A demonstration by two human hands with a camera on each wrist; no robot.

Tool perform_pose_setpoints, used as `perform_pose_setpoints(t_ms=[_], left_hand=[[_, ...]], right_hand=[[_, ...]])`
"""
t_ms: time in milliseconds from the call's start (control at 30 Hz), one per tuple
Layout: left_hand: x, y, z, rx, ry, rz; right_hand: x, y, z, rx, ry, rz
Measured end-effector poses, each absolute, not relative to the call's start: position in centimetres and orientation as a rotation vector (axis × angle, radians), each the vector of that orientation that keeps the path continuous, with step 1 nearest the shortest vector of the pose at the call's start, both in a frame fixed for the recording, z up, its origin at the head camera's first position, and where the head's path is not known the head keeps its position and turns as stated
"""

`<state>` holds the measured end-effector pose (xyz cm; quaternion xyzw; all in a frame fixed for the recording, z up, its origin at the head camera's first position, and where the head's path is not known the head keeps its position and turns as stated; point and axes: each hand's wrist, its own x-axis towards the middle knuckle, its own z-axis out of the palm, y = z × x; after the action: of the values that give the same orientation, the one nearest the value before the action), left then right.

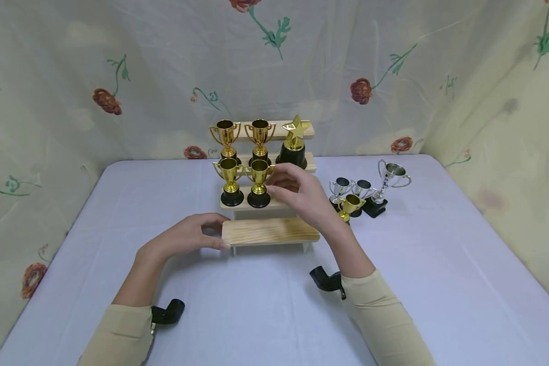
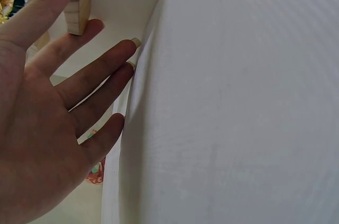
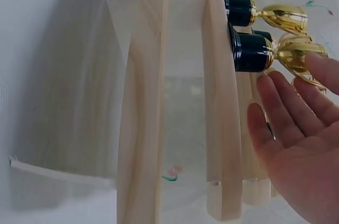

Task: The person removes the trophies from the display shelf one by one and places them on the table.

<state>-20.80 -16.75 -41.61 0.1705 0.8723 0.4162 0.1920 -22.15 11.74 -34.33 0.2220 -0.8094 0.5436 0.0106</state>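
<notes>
A tiered wooden stand (image 1: pixel 270 232) stands mid-table. My left hand (image 1: pixel 187 235) straddles the left end of its lowest board, thumb at the front corner and fingers behind; in the left wrist view the board's end (image 2: pixel 78 9) lies between thumb and index finger. Two gold cup trophies, a left one (image 1: pixel 229 178) and a right one (image 1: pixel 258 179), stand upright on the tier above. My right hand (image 1: pixel 304 195) is beside the right trophy, fingers loosely bent around no object. In the right wrist view its fingertips lie close to that trophy (image 3: pixel 254 52); contact is unclear.
Behind stand two more gold cups (image 1: pixel 225 134) (image 1: pixel 260 134) and a star trophy (image 1: pixel 295 137) on a black base. Right of the stand are small silver cups (image 1: pixel 340 186) (image 1: pixel 362 188), a gold cup (image 1: pixel 349 204) and a taller silver cup (image 1: pixel 393 175). A flowered curtain hangs behind.
</notes>
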Motion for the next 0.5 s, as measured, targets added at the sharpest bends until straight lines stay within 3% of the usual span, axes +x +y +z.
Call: perform_pose_setpoints(t_ms=[500], left_hand=[[-20.84, -16.84, -41.68, 0.476, 2.457, 1.159]], right_hand=[[-21.90, 11.58, -34.06, 0.591, -2.397, 1.700]])
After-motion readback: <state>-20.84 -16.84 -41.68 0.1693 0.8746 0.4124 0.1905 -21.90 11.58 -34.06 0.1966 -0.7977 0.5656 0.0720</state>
